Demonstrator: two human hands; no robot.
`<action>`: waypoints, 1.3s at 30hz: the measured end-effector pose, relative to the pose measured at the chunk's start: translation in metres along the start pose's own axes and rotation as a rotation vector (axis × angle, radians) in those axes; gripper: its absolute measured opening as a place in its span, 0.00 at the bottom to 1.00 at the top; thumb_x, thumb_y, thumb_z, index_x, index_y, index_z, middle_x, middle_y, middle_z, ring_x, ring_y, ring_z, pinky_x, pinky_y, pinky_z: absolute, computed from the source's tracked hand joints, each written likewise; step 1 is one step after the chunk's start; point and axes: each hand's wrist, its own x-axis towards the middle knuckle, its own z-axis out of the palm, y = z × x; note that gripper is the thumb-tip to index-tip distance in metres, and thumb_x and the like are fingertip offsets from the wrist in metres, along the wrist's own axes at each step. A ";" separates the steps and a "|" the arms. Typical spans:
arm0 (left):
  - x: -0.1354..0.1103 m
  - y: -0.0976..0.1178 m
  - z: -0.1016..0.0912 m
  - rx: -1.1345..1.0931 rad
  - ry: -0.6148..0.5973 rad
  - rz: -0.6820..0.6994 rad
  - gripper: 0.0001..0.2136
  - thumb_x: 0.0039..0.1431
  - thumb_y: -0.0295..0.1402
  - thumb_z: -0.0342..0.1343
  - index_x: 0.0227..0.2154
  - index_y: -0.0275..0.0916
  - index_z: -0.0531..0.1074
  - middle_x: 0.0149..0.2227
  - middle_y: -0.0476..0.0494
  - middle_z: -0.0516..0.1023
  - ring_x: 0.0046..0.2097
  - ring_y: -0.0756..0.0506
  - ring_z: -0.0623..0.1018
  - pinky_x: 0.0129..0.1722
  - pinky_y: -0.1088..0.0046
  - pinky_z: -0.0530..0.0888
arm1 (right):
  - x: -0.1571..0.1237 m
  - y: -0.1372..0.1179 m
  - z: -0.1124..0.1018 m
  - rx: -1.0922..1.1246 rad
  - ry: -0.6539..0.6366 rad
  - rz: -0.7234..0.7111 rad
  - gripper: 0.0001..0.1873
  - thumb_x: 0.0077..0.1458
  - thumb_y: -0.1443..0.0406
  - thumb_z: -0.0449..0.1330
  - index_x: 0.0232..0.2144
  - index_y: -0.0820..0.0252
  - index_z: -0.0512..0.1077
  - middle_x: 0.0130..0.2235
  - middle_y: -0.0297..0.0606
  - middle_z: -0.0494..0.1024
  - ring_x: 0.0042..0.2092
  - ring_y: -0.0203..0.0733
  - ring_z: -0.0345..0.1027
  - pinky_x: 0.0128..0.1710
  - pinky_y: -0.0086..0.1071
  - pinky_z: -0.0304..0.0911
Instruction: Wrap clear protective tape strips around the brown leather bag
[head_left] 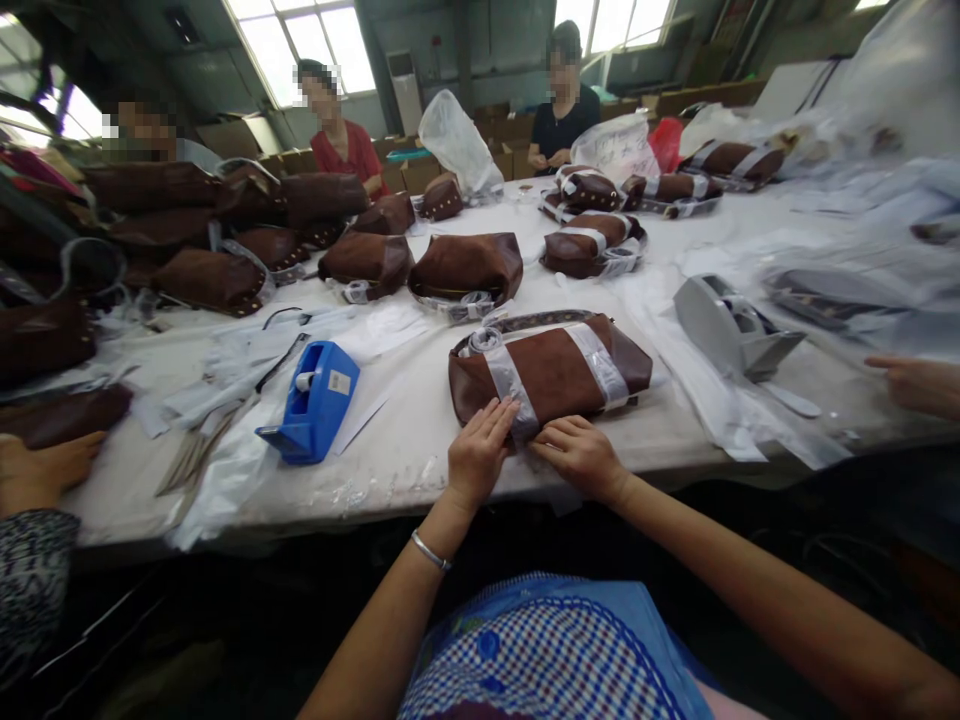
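A brown suede bag (551, 370) lies at the near edge of the white table (420, 450), wrapped with two translucent bands (600, 365). My left hand (480, 450) lies flat with fingers stretched out on the bag's near left edge, touching the left band. My right hand (577, 452) rests beside it at the bag's lower edge, fingers bent and pressed down on the wrapping there. A silver bangle (430, 551) sits on my left wrist.
A blue tape dispenser (311, 402) stands left of the bag, a grey one (731, 325) to the right. Several more brown bags (465, 265) cover the middle and left of the table. Co-workers sit at the far side; other people's hands (911, 383) reach in at both edges.
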 end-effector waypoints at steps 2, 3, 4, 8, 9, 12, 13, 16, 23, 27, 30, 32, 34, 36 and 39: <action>0.001 0.003 -0.007 -0.033 -0.042 -0.006 0.36 0.56 0.20 0.54 0.67 0.45 0.54 0.65 0.47 0.64 0.67 0.43 0.64 0.66 0.60 0.66 | 0.002 0.000 0.003 -0.048 -0.018 -0.002 0.09 0.65 0.70 0.57 0.37 0.56 0.77 0.35 0.37 0.78 0.37 0.42 0.68 0.38 0.37 0.59; 0.002 0.005 -0.010 -0.050 -0.061 -0.007 0.34 0.57 0.23 0.55 0.67 0.45 0.55 0.66 0.46 0.64 0.67 0.43 0.63 0.66 0.59 0.66 | 0.003 0.000 0.004 -0.075 -0.025 -0.003 0.10 0.65 0.70 0.56 0.37 0.57 0.77 0.35 0.38 0.78 0.37 0.42 0.67 0.37 0.38 0.59; 0.002 0.007 -0.013 -0.064 -0.077 -0.009 0.32 0.58 0.27 0.57 0.66 0.44 0.57 0.66 0.46 0.63 0.67 0.42 0.62 0.66 0.58 0.66 | 0.003 -0.001 0.005 -0.100 -0.032 -0.004 0.10 0.66 0.70 0.56 0.37 0.57 0.77 0.35 0.38 0.78 0.37 0.42 0.67 0.37 0.38 0.58; 0.001 0.011 -0.008 -0.035 -0.024 -0.046 0.23 0.64 0.36 0.56 0.61 0.45 0.65 0.64 0.46 0.67 0.66 0.41 0.66 0.64 0.57 0.68 | 0.004 -0.003 0.009 -0.149 -0.030 0.014 0.10 0.65 0.69 0.56 0.35 0.59 0.77 0.35 0.39 0.79 0.36 0.42 0.67 0.36 0.38 0.59; 0.000 0.011 -0.003 -0.010 0.011 -0.047 0.21 0.65 0.35 0.54 0.60 0.45 0.66 0.63 0.47 0.69 0.65 0.41 0.67 0.63 0.57 0.69 | 0.004 -0.002 0.009 -0.134 -0.029 0.015 0.09 0.65 0.70 0.57 0.35 0.59 0.77 0.35 0.39 0.79 0.36 0.43 0.68 0.37 0.38 0.60; -0.002 0.009 0.008 0.051 0.081 -0.027 0.19 0.67 0.32 0.52 0.60 0.46 0.67 0.61 0.48 0.70 0.64 0.42 0.68 0.62 0.57 0.70 | -0.006 0.001 0.001 -0.019 -0.042 -0.001 0.12 0.63 0.72 0.56 0.44 0.59 0.77 0.41 0.40 0.80 0.41 0.44 0.71 0.44 0.40 0.65; -0.003 0.009 0.010 0.058 0.085 -0.023 0.20 0.66 0.31 0.52 0.60 0.46 0.67 0.62 0.47 0.70 0.64 0.41 0.68 0.62 0.57 0.70 | -0.013 0.002 -0.006 0.030 -0.051 -0.003 0.16 0.63 0.74 0.54 0.49 0.58 0.75 0.45 0.41 0.80 0.44 0.45 0.72 0.48 0.42 0.65; -0.003 0.009 0.011 0.054 0.078 -0.022 0.21 0.66 0.30 0.52 0.61 0.47 0.65 0.62 0.47 0.69 0.64 0.41 0.67 0.62 0.57 0.70 | -0.041 -0.001 -0.028 0.149 -0.120 0.022 0.30 0.60 0.77 0.48 0.63 0.57 0.63 0.57 0.41 0.74 0.57 0.45 0.68 0.62 0.48 0.59; -0.002 0.007 0.009 0.043 0.060 -0.025 0.22 0.64 0.28 0.55 0.61 0.45 0.66 0.62 0.47 0.69 0.65 0.41 0.66 0.63 0.57 0.69 | -0.080 -0.019 -0.031 0.180 -0.219 0.041 0.35 0.58 0.77 0.50 0.67 0.63 0.55 0.65 0.46 0.62 0.68 0.49 0.51 0.67 0.53 0.53; -0.002 0.008 0.007 0.063 0.040 -0.024 0.22 0.64 0.28 0.54 0.61 0.45 0.66 0.63 0.46 0.68 0.65 0.42 0.66 0.64 0.58 0.68 | -0.069 -0.018 -0.011 0.185 -0.003 0.012 0.24 0.64 0.75 0.51 0.61 0.59 0.66 0.58 0.42 0.73 0.63 0.45 0.62 0.63 0.47 0.62; -0.001 0.008 0.006 0.080 0.053 -0.007 0.22 0.64 0.27 0.54 0.61 0.44 0.66 0.62 0.46 0.69 0.65 0.42 0.67 0.63 0.59 0.68 | -0.061 -0.022 -0.005 0.201 0.091 -0.020 0.19 0.66 0.73 0.52 0.56 0.58 0.71 0.52 0.41 0.78 0.56 0.44 0.70 0.59 0.44 0.67; -0.001 0.008 0.005 0.092 0.069 0.007 0.22 0.64 0.27 0.55 0.60 0.44 0.67 0.62 0.46 0.69 0.64 0.42 0.67 0.63 0.60 0.69 | -0.057 -0.028 -0.006 0.197 0.109 -0.026 0.17 0.67 0.73 0.52 0.54 0.59 0.72 0.51 0.41 0.79 0.54 0.43 0.72 0.58 0.43 0.68; 0.000 0.007 0.004 0.102 0.083 0.020 0.22 0.64 0.27 0.55 0.60 0.44 0.67 0.62 0.46 0.70 0.64 0.42 0.68 0.62 0.60 0.69 | -0.056 -0.033 -0.007 0.190 0.111 -0.029 0.17 0.66 0.74 0.52 0.53 0.59 0.73 0.51 0.40 0.79 0.54 0.43 0.72 0.58 0.42 0.69; 0.001 0.006 0.003 0.107 0.091 0.028 0.21 0.64 0.27 0.55 0.59 0.44 0.68 0.61 0.46 0.70 0.64 0.42 0.68 0.62 0.60 0.70 | -0.056 -0.037 -0.008 0.183 0.110 -0.043 0.17 0.66 0.75 0.53 0.53 0.60 0.73 0.51 0.40 0.79 0.54 0.43 0.73 0.58 0.42 0.69; 0.002 0.006 0.003 0.126 0.096 0.036 0.20 0.64 0.27 0.55 0.59 0.43 0.69 0.61 0.45 0.71 0.63 0.42 0.69 0.61 0.60 0.71 | -0.056 -0.037 -0.009 0.179 0.089 -0.071 0.17 0.65 0.75 0.53 0.53 0.62 0.73 0.51 0.41 0.79 0.53 0.44 0.73 0.57 0.42 0.70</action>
